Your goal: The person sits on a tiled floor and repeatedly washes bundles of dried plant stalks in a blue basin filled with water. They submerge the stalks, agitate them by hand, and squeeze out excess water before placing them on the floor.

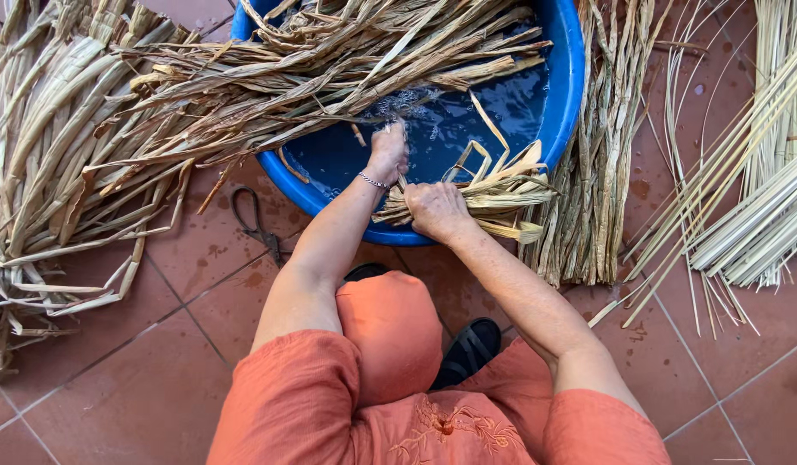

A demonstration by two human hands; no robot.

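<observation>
A blue plastic tub [569,86] holds water and long dried leaf strips. My left hand [388,151], with a thin bracelet at the wrist, is closed around leaf strips at the water's surface inside the tub. My right hand [435,211] grips a folded bundle of wet leaf strips [502,194] that lies across the tub's near rim. A thick sheaf of dried leaves [330,60] lies over the tub's far side.
A large heap of dried leaves [54,155] covers the tiled floor at left. Dark scissors [256,222] lie on the tiles by the tub. More leaf bundles [597,172] and pale reed stalks [760,198] lie at right. My orange-clad knee [390,331] and black sandals are below.
</observation>
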